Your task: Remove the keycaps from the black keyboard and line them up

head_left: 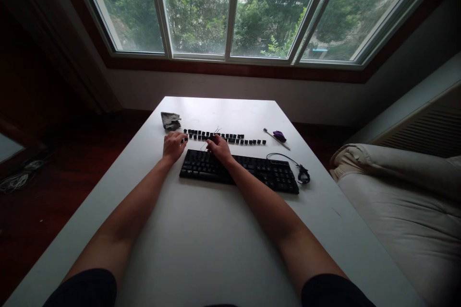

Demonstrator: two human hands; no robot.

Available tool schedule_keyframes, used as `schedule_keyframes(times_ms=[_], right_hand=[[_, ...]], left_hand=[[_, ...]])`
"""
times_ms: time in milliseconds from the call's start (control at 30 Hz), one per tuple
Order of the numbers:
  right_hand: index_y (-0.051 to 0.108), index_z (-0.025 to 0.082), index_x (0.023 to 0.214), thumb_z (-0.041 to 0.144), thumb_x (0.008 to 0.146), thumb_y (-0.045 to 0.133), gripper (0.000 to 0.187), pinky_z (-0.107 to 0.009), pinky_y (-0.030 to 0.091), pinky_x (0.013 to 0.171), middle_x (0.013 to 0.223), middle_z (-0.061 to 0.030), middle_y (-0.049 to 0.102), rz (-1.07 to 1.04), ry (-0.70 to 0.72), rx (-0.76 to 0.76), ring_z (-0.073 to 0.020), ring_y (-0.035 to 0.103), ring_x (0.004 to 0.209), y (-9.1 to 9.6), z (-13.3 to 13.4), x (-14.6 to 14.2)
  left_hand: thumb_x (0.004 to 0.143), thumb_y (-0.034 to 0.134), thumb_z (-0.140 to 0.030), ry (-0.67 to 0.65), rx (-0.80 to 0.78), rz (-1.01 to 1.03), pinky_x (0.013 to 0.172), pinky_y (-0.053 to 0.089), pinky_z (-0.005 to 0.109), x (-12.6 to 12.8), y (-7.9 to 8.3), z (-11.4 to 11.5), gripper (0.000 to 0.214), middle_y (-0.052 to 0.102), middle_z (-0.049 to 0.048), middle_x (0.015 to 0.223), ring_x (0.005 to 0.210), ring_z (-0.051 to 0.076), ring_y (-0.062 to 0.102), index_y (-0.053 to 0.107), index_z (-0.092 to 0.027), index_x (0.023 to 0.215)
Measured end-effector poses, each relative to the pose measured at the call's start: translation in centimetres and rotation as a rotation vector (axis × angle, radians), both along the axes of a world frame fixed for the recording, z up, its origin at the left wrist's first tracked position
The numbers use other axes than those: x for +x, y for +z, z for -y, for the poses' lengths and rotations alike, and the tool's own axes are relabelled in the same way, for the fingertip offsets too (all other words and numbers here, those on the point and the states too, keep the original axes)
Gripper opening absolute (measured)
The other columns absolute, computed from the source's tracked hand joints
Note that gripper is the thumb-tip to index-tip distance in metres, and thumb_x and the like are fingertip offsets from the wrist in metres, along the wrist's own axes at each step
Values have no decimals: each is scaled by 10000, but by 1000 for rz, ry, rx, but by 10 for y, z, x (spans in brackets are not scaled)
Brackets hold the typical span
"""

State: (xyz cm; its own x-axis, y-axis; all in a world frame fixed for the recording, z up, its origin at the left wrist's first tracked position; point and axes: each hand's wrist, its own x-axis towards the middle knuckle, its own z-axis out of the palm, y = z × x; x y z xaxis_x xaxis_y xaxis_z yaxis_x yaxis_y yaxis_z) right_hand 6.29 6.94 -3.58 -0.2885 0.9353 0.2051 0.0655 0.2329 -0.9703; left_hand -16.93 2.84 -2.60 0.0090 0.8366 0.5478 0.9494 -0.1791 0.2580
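Black plastic keyboard (261, 168), just nearer me than my hands, its keys up; the long axis runs left to right, the right end slightly closer, number pad rightward of my right hand (218, 147). Detached keycaps (236, 141) lie in rows beyond; most others look seated, though dimness hides gaps. My right hand pinches a dark wire-ended tool (212, 138); my left hand (175, 146) curls loosely, its grip unclear.

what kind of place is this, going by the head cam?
Probably a room in a home: a wide window looking onto trees, a pale padded sofa or armchair on the right, and a dark reddish wood-like floor around the white table.
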Motion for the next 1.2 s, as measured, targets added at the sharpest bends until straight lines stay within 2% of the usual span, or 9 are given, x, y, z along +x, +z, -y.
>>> schedule_keyframes(times_ms=[300, 667, 1200], right_hand=[[524, 209, 862, 437, 870, 607, 243, -220, 512, 521, 697, -4, 683, 15, 21, 5, -135, 663, 564, 2, 1, 0], [530, 205, 879, 447, 869, 606, 253, -232, 516, 524, 703, -8, 682, 4, 33, 6, -142, 665, 572, 3, 3, 1], [525, 209, 871, 446, 868, 614, 253, -230, 515, 514, 706, -8, 688, 8, 40, 4, -147, 671, 575, 4, 3, 1]], left_hand=[[815, 643, -261, 110, -100, 2, 926, 383, 498, -1, -8, -15, 170, 648, 104, 1086, 1126, 352, 483, 736, -268, 957], [816, 647, -268, 98, -94, 49, 944, 382, 496, 1, -15, -17, 217, 639, 98, 1101, 1146, 354, 471, 730, -280, 1016], [837, 604, -235, 99, -85, 49, 922, 394, 494, 1, -15, -15, 220, 646, 100, 1111, 1137, 346, 485, 724, -278, 1015]])
